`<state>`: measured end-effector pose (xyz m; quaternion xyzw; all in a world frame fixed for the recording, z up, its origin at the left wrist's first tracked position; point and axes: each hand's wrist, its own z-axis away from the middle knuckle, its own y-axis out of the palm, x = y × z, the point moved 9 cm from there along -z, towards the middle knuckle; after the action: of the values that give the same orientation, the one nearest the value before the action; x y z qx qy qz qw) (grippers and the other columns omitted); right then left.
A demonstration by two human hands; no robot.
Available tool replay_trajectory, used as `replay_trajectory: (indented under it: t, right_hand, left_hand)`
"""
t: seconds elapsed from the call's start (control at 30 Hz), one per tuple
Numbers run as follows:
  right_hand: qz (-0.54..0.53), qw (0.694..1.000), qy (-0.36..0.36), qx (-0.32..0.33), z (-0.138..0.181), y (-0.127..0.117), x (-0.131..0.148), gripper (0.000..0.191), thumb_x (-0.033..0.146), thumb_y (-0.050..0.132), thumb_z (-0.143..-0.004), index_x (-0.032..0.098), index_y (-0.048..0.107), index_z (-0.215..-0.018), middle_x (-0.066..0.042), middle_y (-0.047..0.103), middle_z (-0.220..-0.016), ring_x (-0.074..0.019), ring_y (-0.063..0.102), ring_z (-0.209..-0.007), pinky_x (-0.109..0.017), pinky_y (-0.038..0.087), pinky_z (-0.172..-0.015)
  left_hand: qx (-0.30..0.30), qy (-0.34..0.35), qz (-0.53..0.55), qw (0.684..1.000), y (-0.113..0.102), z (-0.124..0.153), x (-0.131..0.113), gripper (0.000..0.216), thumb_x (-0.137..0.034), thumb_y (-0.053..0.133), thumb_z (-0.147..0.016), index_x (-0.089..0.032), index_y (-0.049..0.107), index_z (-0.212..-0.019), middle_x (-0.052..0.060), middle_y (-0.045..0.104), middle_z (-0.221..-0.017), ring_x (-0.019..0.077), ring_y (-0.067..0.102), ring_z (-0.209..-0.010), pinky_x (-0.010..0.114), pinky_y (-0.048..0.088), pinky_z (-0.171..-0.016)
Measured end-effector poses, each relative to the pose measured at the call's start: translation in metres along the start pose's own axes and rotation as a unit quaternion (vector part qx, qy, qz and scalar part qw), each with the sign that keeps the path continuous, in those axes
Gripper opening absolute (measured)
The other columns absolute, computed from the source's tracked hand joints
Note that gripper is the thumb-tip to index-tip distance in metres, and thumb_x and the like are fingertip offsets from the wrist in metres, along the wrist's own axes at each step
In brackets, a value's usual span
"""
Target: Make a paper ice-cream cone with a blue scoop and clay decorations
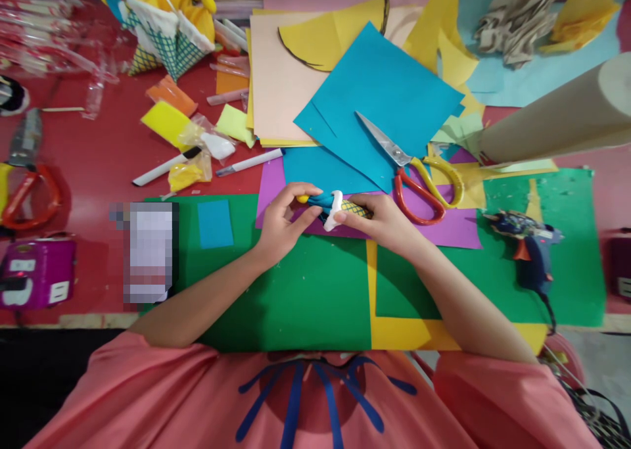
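Between my two hands is a small clay ice cream cone (pixel 336 210), lying on its side. It has a blue twisted top with a yellow ball at its tip, a white band, and a yellow cone with a dark crisscross pattern. My right hand (pixel 389 222) is closed around the patterned cone, its thumb by the white band. My left hand (pixel 286 222) pinches the blue top near the yellow ball. Just beyond my right hand lie scissors (pixel 407 166) with one red and one yellow handle, partly on blue paper (pixel 365 94).
Green sheets (pixel 296 298) cover the near table. A glue gun (pixel 535 252) lies at right, below a thick paper roll (pixel 552 120). A phone (pixel 150 252), blue paper piece (pixel 215 223) and purple box (pixel 38 271) are left. Clay packets (pixel 170 123) and patterned cones (pixel 172 45) lie behind.
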<state>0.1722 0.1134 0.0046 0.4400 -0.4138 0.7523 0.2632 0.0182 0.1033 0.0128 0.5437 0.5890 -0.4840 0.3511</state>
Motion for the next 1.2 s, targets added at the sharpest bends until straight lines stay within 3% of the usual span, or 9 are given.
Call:
replay_trajectory:
  t: [0.5, 0.67, 0.83, 1.0, 1.2]
  right_hand:
    - [-0.010, 1.000, 0.004, 0.011, -0.001, -0.002, -0.001, 0.050, 0.057, 0.057, -0.086, 0.011, 0.074, -0.094, 0.002, 0.047, -0.061, -0.0090, 0.035, -0.057, -0.026, 0.022, -0.051]
    - [-0.093, 0.994, -0.008, 0.052, -0.002, 0.002, -0.003, 0.039, 0.046, 0.052, -0.091, 0.012, 0.067, -0.102, 0.002, 0.053, -0.065, -0.0093, 0.042, -0.055, -0.024, 0.031, -0.050]
    - [-0.117, 0.991, -0.037, 0.055, -0.002, 0.001, -0.002, 0.039, 0.041, 0.051, -0.092, 0.013, 0.061, -0.118, -0.002, 0.063, -0.078, -0.0121, 0.053, -0.061, -0.024, 0.040, -0.056]
    - [-0.027, 0.995, -0.095, 0.034, 0.001, -0.004, 0.008, 0.046, 0.043, 0.057, -0.090, 0.012, 0.059, -0.125, -0.009, 0.067, -0.106, -0.0163, 0.057, -0.080, -0.027, 0.042, -0.069]
    - [0.012, 0.998, -0.041, 0.054, 0.002, 0.004, 0.006, 0.051, 0.058, 0.053, -0.088, 0.011, 0.069, -0.102, -0.001, 0.058, -0.071, -0.0101, 0.039, -0.058, -0.026, 0.026, -0.053]
  left_hand:
    - [-0.015, -0.057, 0.046, 0.997, -0.002, -0.005, 0.013, 0.025, -0.040, 0.071, -0.082, -0.024, 0.065, -0.099, 0.002, 0.069, -0.099, 0.0128, 0.067, -0.091, 0.024, 0.055, -0.081]
    - [-0.031, -0.084, 0.057, 0.994, -0.005, -0.004, 0.025, 0.029, -0.042, 0.071, -0.081, -0.023, 0.063, -0.103, 0.003, 0.069, -0.103, 0.0135, 0.066, -0.096, 0.024, 0.053, -0.084]
    - [-0.034, -0.076, 0.099, 0.992, -0.006, -0.004, 0.026, 0.041, -0.051, 0.063, -0.084, -0.029, 0.056, -0.118, 0.004, 0.066, -0.113, 0.0158, 0.063, -0.110, 0.026, 0.052, -0.090]
    - [-0.035, -0.065, 0.057, 0.996, -0.007, -0.006, 0.020, 0.042, -0.053, 0.070, -0.078, -0.025, 0.062, -0.107, 0.003, 0.067, -0.102, 0.0151, 0.067, -0.096, 0.025, 0.054, -0.081]
    - [-0.016, -0.064, 0.060, 0.996, -0.002, -0.004, 0.013, 0.035, -0.046, 0.075, -0.076, -0.023, 0.063, -0.099, 0.003, 0.068, -0.099, 0.0144, 0.066, -0.094, 0.025, 0.054, -0.082]
